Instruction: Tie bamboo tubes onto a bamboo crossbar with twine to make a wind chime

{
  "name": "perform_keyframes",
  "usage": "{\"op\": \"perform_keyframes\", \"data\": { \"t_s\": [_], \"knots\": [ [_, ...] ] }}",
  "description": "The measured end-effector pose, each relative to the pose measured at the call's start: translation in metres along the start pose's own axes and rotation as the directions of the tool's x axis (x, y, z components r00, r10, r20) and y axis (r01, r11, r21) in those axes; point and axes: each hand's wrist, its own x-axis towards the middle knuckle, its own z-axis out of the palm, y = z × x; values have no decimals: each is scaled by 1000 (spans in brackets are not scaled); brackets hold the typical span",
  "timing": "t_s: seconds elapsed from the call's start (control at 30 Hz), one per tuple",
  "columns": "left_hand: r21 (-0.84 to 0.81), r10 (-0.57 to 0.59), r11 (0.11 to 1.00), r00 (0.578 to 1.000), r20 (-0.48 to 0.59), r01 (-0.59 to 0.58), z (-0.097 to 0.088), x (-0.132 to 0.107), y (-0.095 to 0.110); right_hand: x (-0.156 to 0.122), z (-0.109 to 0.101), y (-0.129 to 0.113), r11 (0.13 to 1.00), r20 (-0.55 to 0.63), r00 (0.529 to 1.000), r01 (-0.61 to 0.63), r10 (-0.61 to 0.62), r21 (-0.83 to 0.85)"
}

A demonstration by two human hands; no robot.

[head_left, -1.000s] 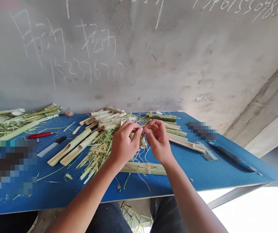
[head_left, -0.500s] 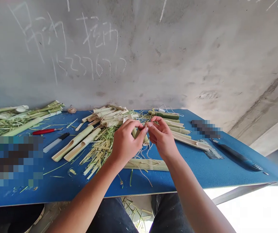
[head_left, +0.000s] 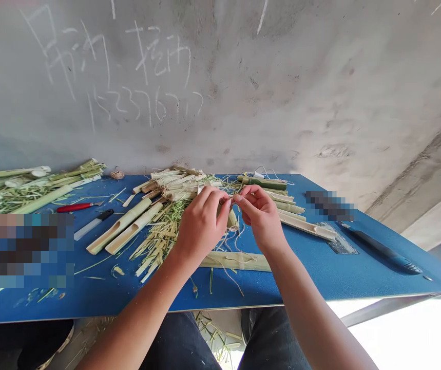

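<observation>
My left hand point(head_left: 205, 221) and my right hand point(head_left: 261, 216) meet over the middle of the table, thumbs and forefingers pinched almost tip to tip. Between them they grip thin brown twine point(head_left: 239, 235), whose loose strands dangle below; the bit at the fingertips is mostly covered. Just behind and under my left hand shows the end of a short bamboo piece point(head_left: 233, 220), partly hidden. Nearer to me, a flat bamboo strip point(head_left: 251, 261) lies crosswise beneath my wrists, with strands of twine across it.
On the blue table point(head_left: 128, 293) lie split bamboo lengths point(head_left: 122, 226), a bamboo pile point(head_left: 177, 182), shavings point(head_left: 156, 246), a red-handled tool point(head_left: 77, 207) and a black-handled knife point(head_left: 93, 225). A large dark-handled blade point(head_left: 384, 250) is at right. Behind stands a concrete wall point(head_left: 262, 103).
The whole view has shifted slightly to the right. Both hands stay pinched together on the twine, with only a small change in finger position.
</observation>
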Motion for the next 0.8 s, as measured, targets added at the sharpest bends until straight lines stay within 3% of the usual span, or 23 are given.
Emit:
{"op": "perform_keyframes", "data": {
  "t_s": [0.13, 0.3, 0.47, 0.6, 0.8],
  "knots": [
    [4, -3, 1000, 1000, -13, 3, -1, -1, 1, 1, -1, 3, 999, -18, 999, 33, -33, -35],
    [-165, -160, 973, 986, 35, 164, 4, -2, -1, 2, 2, 7, 993, -21, 997, 66, -68, -98],
    [-436, -387, 776, 890, 240, 455, 14, -5, -10, 4, 6, 12, 997, -36, 999, 15, -18, -81],
    [-493, -414, 714, 868, 275, 497, 18, -6, -14, 5, 8, 14, 994, -1, 994, -106, 106, -19],
    [-578, -484, 596, 824, 296, 558, 21, -4, -23, 4, 9, 9, 987, 88, 983, -160, 159, 3]
  ]
}}
